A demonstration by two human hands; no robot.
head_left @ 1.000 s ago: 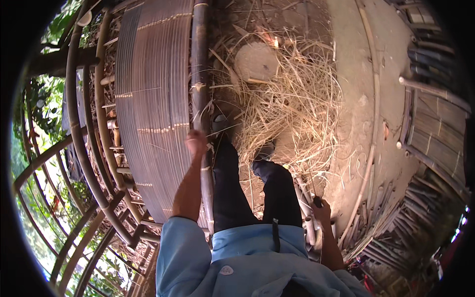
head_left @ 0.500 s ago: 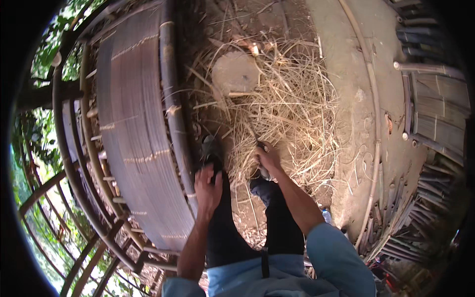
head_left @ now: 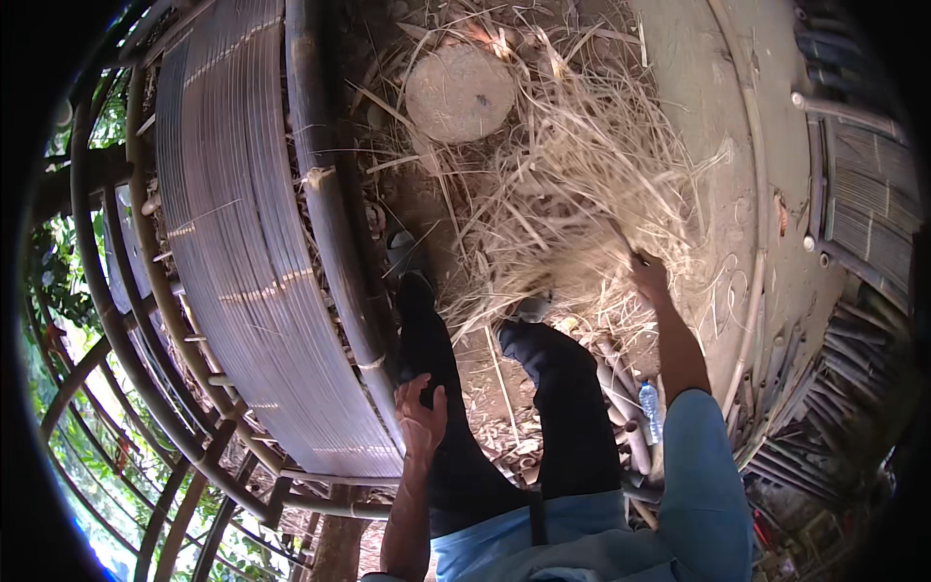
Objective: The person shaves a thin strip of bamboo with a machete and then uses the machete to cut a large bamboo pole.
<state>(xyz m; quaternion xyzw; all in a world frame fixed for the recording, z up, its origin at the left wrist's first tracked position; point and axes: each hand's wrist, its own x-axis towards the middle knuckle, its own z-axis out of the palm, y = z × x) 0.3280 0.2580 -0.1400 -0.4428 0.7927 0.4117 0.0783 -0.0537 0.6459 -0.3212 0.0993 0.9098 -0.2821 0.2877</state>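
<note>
My right hand (head_left: 650, 278) is closed round the dark handle of what looks like a knife (head_left: 623, 236). Its thin blade points up and left over a heap of pale plant strips (head_left: 582, 184), and motion partly smears it. Strips below the blade are blurred too. My left hand (head_left: 419, 419) hangs beside my left thigh, fingers loosely bent and thumb apart, holding nothing. Beyond my feet, a round flat chopping block of cut log (head_left: 460, 94) stands at the far edge of the heap.
A slatted bamboo bench (head_left: 242, 242) with a thick pole along its edge (head_left: 335, 213) runs on my left. To the right are a bamboo pole (head_left: 754, 242) on bare ground, a plastic bottle (head_left: 650, 407) and stacked bamboo lengths (head_left: 824, 427). Cut bamboo pieces (head_left: 626, 403) lie by my right leg.
My right hand has swung right and outward with the knife, disturbing strips in the heap. My left hand has dropped back toward me along the thigh. The view has shifted slightly.
</note>
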